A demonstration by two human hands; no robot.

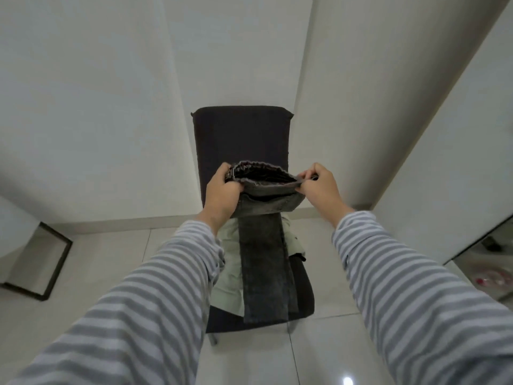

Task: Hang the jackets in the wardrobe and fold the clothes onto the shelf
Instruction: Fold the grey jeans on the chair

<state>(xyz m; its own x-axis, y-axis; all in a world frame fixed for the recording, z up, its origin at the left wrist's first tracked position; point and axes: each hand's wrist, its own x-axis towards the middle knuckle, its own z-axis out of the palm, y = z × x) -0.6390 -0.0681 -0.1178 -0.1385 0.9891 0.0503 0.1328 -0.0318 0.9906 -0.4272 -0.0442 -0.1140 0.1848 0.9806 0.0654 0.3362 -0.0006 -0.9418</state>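
Head view: arms in grey-and-white striped sleeves (155,276) stretched forward, raised over a dark fabric chair (241,134). Left hand (222,190) curled round the left end of the waistband of dark grey washed denim jeans (263,262), thumb on the near side, fingers over the far edge. Right hand (319,187) pinching the waistband's right end, knuckles up, wrist bent slightly inward. Waistband held open and level between both hands, in front of the chair back; legs hanging straight down, together, to the seat's front edge. Under them on the seat, a pale green garment (227,273). Pale tiled floor (111,273) below, dark-framed mirror (41,262) leaning at left.
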